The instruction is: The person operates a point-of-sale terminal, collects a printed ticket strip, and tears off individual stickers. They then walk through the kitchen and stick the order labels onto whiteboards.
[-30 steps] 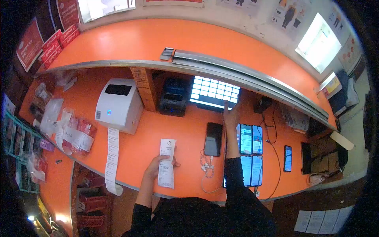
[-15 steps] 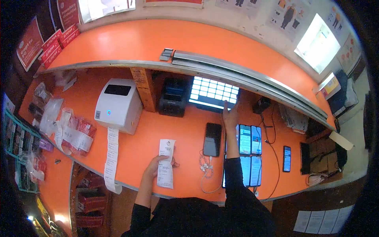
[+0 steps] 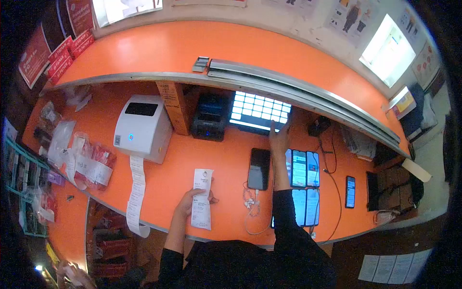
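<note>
My left hand (image 3: 185, 203) pinches a long printed receipt (image 3: 201, 216) over the orange counter, thumb on its front. With a finger stretched out, my right hand (image 3: 280, 139) is at the lower right edge of a lit tablet (image 3: 257, 108) showing a grid of white tiles; whether the fingertip touches the glass I cannot tell. Nothing is held in that hand. A dark phone (image 3: 259, 168) lies just left of my right forearm, with a white cable and a beaded strap below it. Several lit phones (image 3: 299, 168) lie side by side under and beyond that arm.
A white label printer (image 3: 144, 127) trails a long paper strip (image 3: 136, 192) over the counter edge. Beside the tablet stands a black printer (image 3: 209, 118). Plastic-wrapped packets (image 3: 94, 166) lie left. Another phone (image 3: 350, 191) and loose cables are right. A raised orange shelf (image 3: 159, 48) overhangs.
My right hand has shifted slightly down and left at the tablet's edge. My left hand keeps the receipt in place. A blurred hand-like shape of another person has appeared at the lower left.
</note>
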Tool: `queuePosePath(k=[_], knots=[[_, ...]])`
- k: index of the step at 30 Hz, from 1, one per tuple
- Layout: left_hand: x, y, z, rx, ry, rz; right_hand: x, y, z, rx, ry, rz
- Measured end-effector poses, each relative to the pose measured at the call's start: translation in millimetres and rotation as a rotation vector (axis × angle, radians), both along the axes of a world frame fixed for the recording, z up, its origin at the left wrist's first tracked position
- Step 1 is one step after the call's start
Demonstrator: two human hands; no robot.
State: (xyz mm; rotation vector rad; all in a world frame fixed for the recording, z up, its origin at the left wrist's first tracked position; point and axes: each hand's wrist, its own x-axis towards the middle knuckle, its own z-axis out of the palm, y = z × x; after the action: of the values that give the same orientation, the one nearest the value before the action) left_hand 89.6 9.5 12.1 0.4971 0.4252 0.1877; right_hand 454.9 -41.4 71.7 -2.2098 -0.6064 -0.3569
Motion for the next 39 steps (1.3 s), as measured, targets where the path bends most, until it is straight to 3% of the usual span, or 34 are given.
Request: queuePosePath(k=[3,7,9,10,12,19,20,24,36,39], knots=[[0.1,1.8,4.4,0.01,-0.053,-0.037,-3.0,-4.5,13.4,-0.114,0.201,0.045],[-0.2,1.1,4.6,0.007,-0.023,-0.031,-7.5,-4.7,10.9,-0.113,0.211,-0.004],[-0.1,0.6,3.4,-0.002,-0.079,-0.021,-9.5,-2.3,4.3,0.012,-0.152,0.013],[0.4,1.0,2.8,-0.002,-0.079,-0.023,-12.7,-3.4,7.0,0.012,-0.153,0.011],[0.5,2.2,2.3,0.002,-0.126,-0.032,-23.0,-4.7,13.1,-0.031,0.04,0.075],[0.4,1.8,3.5,0.057,-0.072,-0.03,-52.0,5.9,26.9,-0.144,0.192,0.173],[0.8,1.9,1.5,0.033,-0.079,-0.028,-45.2,10.3,8.0,-0.055,0.073,0.229],[0.7,1.6,3.6,0.005,-0.037,-0.018,-57.5,15.1,23.4,-0.085,0.233,0.215],[2.7,1.7,2.9,-0.005,-0.128,-0.023,-46.2,21.8,-1.9,-0.177,0.025,0.188],[2.5,1.2,4.2,-0.013,-0.103,-0.02,-54.3,17.0,17.6,-0.142,0.265,0.186]])
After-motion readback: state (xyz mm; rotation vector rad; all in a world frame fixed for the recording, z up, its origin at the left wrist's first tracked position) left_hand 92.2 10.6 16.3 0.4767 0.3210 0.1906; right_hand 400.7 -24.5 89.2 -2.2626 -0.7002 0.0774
